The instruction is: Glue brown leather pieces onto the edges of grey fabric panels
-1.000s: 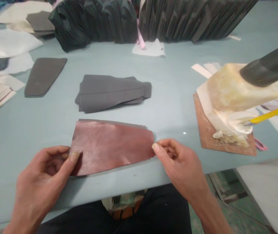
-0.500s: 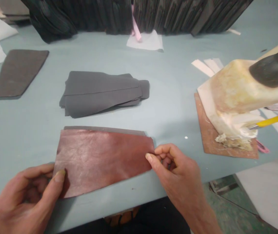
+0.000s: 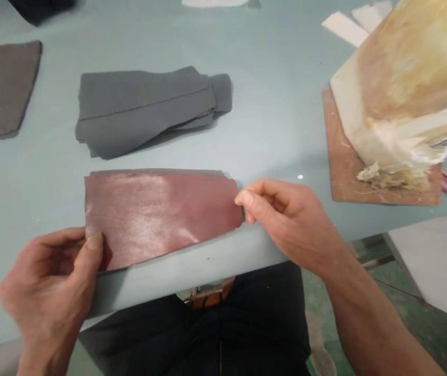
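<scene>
Piece in hand: a reddish-brown leather panel [image 3: 156,216] is laid flat on the grey-blue table [image 3: 278,120], close to its near edge, on top of a grey layer that shows along the far edge
Left hand: the left hand [image 3: 51,284] is curled, with the thumb pressed on the panel's near-left corner; the fingers beneath are hidden, so a full pinch cannot be confirmed
Right hand: the right hand [image 3: 286,219] is nearly closed; the panel's right end is nipped between thumb and forefinger
Surroundings: a folded grey fabric stack [image 3: 149,107] is set just beyond the panel; a dark felt piece [image 3: 4,86] lies far left; a glue-crusted block [image 3: 399,89] stands on a brown board [image 3: 344,172] to the right
Risk: the panel could be skewed off the layer beneath if one end is pulled harder; a slip over the table edge is judged possible, given how near it lies; glue residue nearby could mark the leather if it is slid rightward
</scene>
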The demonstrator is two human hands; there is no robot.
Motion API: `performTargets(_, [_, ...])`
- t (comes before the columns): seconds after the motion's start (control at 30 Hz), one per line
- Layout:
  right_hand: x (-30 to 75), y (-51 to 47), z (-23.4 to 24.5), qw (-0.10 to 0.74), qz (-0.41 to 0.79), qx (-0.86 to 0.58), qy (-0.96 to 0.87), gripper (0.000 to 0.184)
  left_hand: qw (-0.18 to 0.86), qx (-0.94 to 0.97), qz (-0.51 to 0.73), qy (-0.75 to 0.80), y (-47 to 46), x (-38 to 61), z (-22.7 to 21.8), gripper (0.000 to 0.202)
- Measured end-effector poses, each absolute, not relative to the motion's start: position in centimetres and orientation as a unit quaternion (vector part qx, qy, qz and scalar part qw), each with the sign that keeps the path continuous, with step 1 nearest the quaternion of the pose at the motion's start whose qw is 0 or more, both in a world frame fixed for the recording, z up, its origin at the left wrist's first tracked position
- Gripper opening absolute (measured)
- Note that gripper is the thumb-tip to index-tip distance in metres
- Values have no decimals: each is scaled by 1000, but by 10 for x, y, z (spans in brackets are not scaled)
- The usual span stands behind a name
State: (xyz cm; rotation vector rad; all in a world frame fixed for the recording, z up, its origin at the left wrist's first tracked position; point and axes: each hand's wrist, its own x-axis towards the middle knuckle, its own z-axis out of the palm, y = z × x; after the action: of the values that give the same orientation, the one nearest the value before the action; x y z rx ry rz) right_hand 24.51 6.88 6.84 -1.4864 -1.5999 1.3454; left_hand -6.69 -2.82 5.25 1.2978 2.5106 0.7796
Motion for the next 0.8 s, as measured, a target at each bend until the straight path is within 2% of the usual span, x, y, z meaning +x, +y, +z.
performTargets(0.27, [243, 85, 66, 242, 500, -505, -660, 42, 89, 403, 272, 870, -18, -44, 65, 37])
performTargets(0.47, [250, 89, 59, 297, 549, -509, -593, 37, 98, 406, 287, 862, -17, -44, 63, 38])
performTargets(0.63, [255, 75, 63, 254, 498, -546, -624, 32, 101, 394, 284, 868, -16, -42, 66, 37])
performTargets(0.8, [252, 61, 70, 212, 441, -572, -659, 39, 95, 400, 283, 866, -18, -46, 62, 38])
